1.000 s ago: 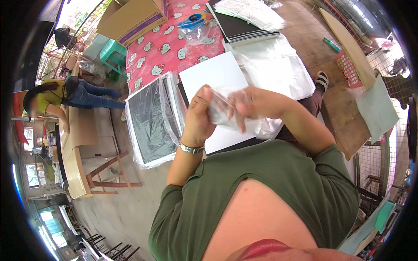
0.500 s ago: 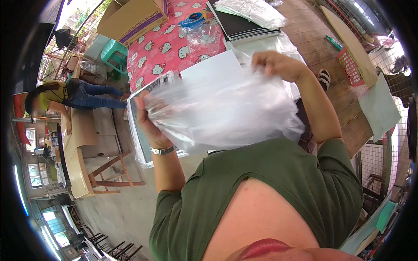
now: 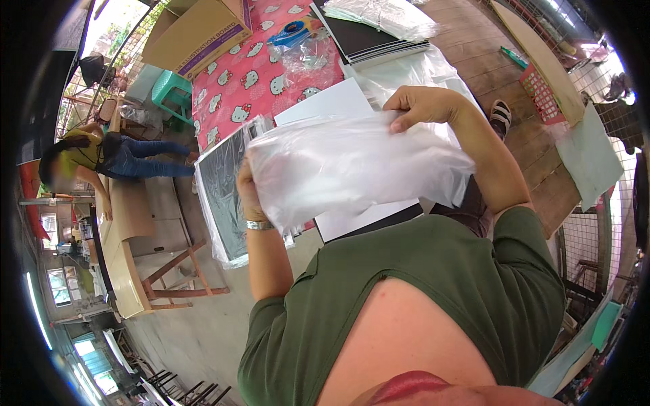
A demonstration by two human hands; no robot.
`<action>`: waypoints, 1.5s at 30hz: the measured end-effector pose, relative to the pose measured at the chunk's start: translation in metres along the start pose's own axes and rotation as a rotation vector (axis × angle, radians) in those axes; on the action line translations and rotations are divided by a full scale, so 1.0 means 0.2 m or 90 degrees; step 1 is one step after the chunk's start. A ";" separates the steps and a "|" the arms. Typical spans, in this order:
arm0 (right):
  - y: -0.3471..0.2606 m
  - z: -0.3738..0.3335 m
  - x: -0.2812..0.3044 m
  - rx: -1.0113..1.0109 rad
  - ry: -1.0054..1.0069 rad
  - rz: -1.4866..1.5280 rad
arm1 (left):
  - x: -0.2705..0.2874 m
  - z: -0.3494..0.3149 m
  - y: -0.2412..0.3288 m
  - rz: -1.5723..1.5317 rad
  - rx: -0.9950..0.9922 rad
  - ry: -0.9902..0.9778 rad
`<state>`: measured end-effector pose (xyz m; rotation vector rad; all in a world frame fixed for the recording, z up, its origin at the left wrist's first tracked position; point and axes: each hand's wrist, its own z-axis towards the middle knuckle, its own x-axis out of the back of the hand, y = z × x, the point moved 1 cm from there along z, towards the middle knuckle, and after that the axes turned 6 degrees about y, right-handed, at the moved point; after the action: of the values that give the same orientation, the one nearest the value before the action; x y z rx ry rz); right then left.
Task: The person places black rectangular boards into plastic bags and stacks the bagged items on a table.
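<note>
Stretched between my hands above the table is a clear plastic bag (image 3: 359,166), its lower right edge blurred. My left hand (image 3: 248,191) grips its left end, with the fingers partly behind the film. At the upper right edge, my right hand (image 3: 423,108) pinches the bag between thumb and fingers. Beneath it lies a white board (image 3: 328,103), and a white sheet over a black one shows below the bag. To the left, dark boards in clear plastic (image 3: 227,193) lie stacked along the table's edge.
A pink patterned cloth (image 3: 233,84) covers the table, bearing a cardboard box (image 3: 196,37) and a blue tape dispenser (image 3: 291,32). Black boards (image 3: 359,40) with plastic sleeves on top lie at the far right. Another person (image 3: 128,157) leans over a wooden bench (image 3: 125,264) at left.
The bag looks flatter and more spread out. My left hand has shifted right and slightly down, and the white sheet over the black one below the bag shows more.
</note>
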<state>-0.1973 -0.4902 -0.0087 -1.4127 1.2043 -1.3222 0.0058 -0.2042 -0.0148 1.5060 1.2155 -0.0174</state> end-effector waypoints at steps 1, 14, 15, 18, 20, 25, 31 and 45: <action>0.03 0.01 -0.02 0.041 0.071 0.059 | 0.02 -0.01 -0.02 0.046 0.024 -0.003; 0.23 0.15 0.01 0.090 0.119 0.465 | 0.38 0.35 -0.06 0.018 0.101 -0.034; 0.18 0.18 0.01 0.107 0.227 0.481 | 0.33 0.39 -0.06 0.028 0.143 -0.060; 0.29 0.43 0.03 0.052 0.231 0.622 | 0.52 0.71 -0.05 0.190 0.050 0.111; 0.58 0.60 0.13 -0.003 0.367 0.380 | 0.47 0.91 -0.02 0.338 0.006 0.168; 0.72 0.97 0.08 -0.107 0.566 -0.462 | 0.62 1.21 -0.01 1.187 -0.205 0.180; 0.46 0.88 0.09 -0.142 0.448 -0.445 | 0.66 1.12 0.06 0.871 -0.223 0.257; -0.71 0.01 -0.04 -0.001 0.332 0.247 | -0.12 -0.28 0.66 0.547 -0.360 0.032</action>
<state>-0.1819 -0.4552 0.1277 -0.7871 1.7153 -1.4436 0.0509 -0.1560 0.1134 1.3976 0.4583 0.8658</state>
